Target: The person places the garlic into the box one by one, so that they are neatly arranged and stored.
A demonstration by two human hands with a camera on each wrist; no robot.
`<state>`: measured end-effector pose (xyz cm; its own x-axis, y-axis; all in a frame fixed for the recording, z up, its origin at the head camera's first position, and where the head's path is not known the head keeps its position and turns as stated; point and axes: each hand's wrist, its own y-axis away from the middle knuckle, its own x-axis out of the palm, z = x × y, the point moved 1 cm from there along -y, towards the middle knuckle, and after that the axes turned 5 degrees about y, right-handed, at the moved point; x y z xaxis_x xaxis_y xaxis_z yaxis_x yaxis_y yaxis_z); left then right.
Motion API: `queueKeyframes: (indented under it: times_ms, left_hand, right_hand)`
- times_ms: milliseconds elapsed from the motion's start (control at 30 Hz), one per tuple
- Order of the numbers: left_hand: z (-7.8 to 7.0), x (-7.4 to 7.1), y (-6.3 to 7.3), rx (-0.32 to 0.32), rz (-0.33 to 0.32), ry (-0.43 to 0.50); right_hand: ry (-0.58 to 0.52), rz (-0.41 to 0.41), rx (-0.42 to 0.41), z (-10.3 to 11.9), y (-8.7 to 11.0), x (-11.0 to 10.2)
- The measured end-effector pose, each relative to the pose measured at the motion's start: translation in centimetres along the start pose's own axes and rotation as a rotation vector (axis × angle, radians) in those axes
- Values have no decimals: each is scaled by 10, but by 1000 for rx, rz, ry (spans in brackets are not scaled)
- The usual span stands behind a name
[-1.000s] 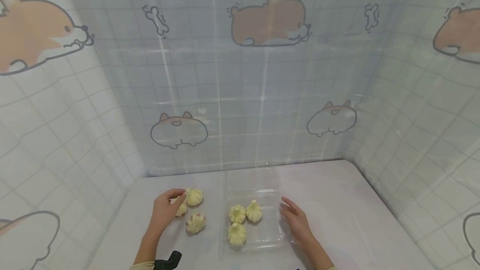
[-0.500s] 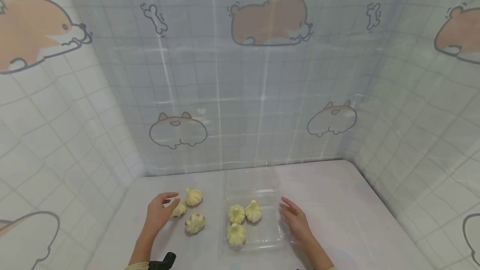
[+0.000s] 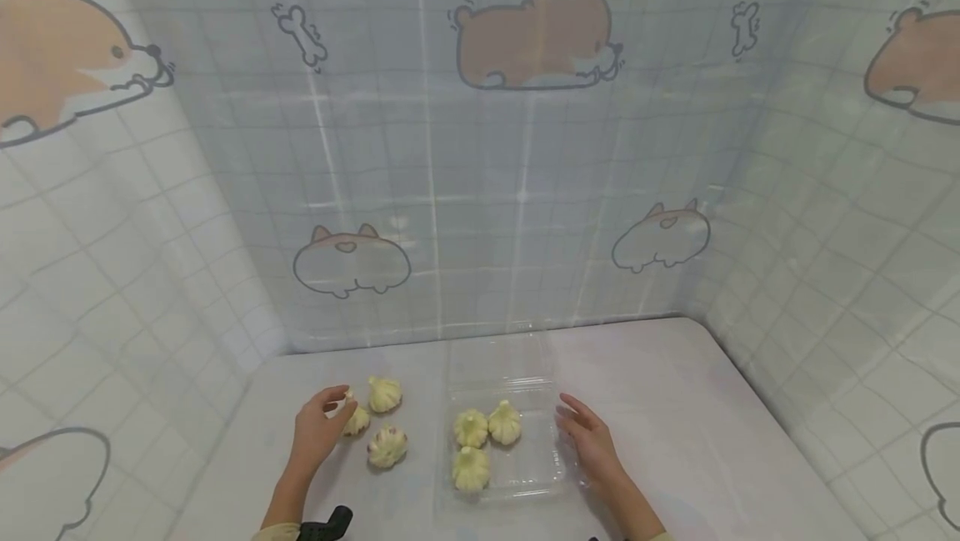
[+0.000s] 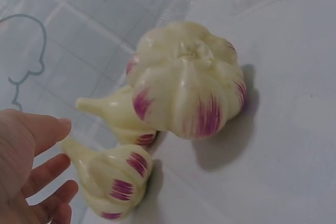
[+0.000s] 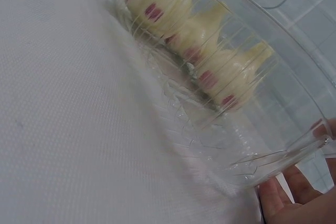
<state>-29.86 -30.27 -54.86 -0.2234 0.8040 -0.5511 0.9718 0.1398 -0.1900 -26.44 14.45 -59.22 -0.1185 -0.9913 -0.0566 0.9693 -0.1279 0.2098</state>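
My left hand (image 3: 317, 434) is at a whitish garlic bulb (image 3: 357, 422) with purple streaks. In the left wrist view, the thumb and loosely bent fingers (image 4: 48, 174) lie either side of its stem, with a gap between them. Another garlic bulb (image 3: 385, 395) lies behind it and a third bulb (image 3: 387, 448) in front. To the right stands a clear plastic container (image 3: 534, 462), lid raised at the back, with three garlic bulbs (image 3: 471, 471) along its left and rear. My right hand (image 3: 591, 439) touches the container's right side, fingers fairly straight.
A pale tabletop (image 3: 660, 424) carries everything. Behind it and on both sides hang sheets (image 3: 480, 157) with a grid and cartoon dog prints. A black strap device (image 3: 326, 524) sits on the left wrist.
The left hand has moved left, from beside the back garlic bulb to the stem of the leftmost bulb. The right hand stays at the container.
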Motion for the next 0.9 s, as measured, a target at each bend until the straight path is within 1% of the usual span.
queueKeyframes:
  times_ms: [133, 400, 500, 633, 733, 900]
  left_hand:
    - [3, 2, -1, -11, -10, 3]
    - [11, 6, -4, -61, -5, 12]
    - [14, 8, -4, -57, -14, 9]
    - [16, 11, -3, -36, -41, -7]
    - [16, 11, -2, -29, -62, -16]
    - [14, 11, 0, -12, -78, -17]
  right_hand:
    - [-3, 7, -1, 0, 0, 0]
    - [-2, 16, -15, 1, 2, 1]
    - [-2, 16, -12, 1, 2, 1]
    - [-4, 10, -4, 2, 2, 1]
    - [-4, 7, -3, 2, 2, 1]
    - [-11, 11, -8, 0, 1, 1]
